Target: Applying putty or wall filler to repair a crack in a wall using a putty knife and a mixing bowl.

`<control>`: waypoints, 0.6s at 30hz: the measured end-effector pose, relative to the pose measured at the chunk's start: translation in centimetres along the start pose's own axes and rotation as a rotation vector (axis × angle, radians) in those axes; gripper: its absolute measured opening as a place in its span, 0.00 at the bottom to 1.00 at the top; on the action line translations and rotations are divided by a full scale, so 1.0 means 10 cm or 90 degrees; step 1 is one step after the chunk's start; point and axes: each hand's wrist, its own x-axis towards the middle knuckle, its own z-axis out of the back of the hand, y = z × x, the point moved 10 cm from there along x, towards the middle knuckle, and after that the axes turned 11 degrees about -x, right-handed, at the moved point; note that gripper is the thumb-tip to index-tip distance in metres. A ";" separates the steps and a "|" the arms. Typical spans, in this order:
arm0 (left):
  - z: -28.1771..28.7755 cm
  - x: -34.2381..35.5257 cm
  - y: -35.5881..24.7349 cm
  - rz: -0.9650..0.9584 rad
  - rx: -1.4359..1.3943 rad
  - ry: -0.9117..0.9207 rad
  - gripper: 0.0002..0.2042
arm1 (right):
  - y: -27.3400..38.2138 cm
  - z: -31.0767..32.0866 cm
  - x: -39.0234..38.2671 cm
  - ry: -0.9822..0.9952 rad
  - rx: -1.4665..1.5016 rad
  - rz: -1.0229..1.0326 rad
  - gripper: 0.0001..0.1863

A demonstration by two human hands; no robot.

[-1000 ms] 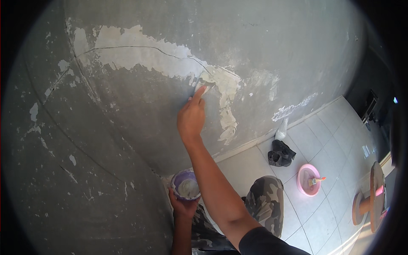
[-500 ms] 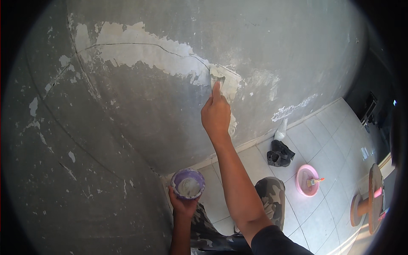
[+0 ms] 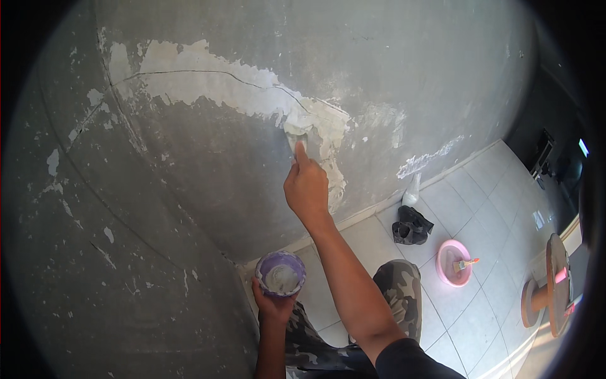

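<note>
My right hand (image 3: 307, 191) is closed around a putty knife (image 3: 295, 140), its index finger stretched along the tool toward the blade. The blade lies against the grey wall (image 3: 214, 164), at the lower edge of a pale patch (image 3: 189, 76) of bare plaster. A thin dark crack runs through that patch and ends near the fresh, cream-coloured filler (image 3: 328, 123) just above the blade. Lower down, my left hand (image 3: 274, 306) holds a purple bowl (image 3: 297, 260) from below. White paste (image 3: 281, 278) lies in the bowl and smears its rim.
Light tiles (image 3: 464, 328) cover the floor on the right. On them stand a pink basin (image 3: 440, 268) with a paintbrush (image 3: 466, 265), a crumpled black bag (image 3: 411, 226) and a whitish bottle-shaped thing (image 3: 411, 191) by the wall. A wooden spool-shaped stand (image 3: 536, 304) is at far right.
My right hand has moved the putty knife down and to the left, off the crack's right end to the patch's lower edge. The left hand and bowl stay nearly in place.
</note>
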 end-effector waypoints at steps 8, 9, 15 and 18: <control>-0.05 0.01 0.14 0.018 0.009 0.004 0.38 | -0.04 0.15 0.32 -0.117 -0.025 0.017 0.25; -0.05 0.02 0.13 0.018 0.010 0.005 0.38 | -0.04 0.11 0.27 -0.119 -0.025 0.017 0.25; -0.12 -0.03 0.03 0.001 0.022 0.044 0.38 | -0.15 0.11 -0.06 -0.064 0.073 0.051 0.25; -0.08 -0.01 0.05 0.020 0.018 0.023 0.39 | -0.28 0.17 0.25 -0.093 0.025 0.014 0.26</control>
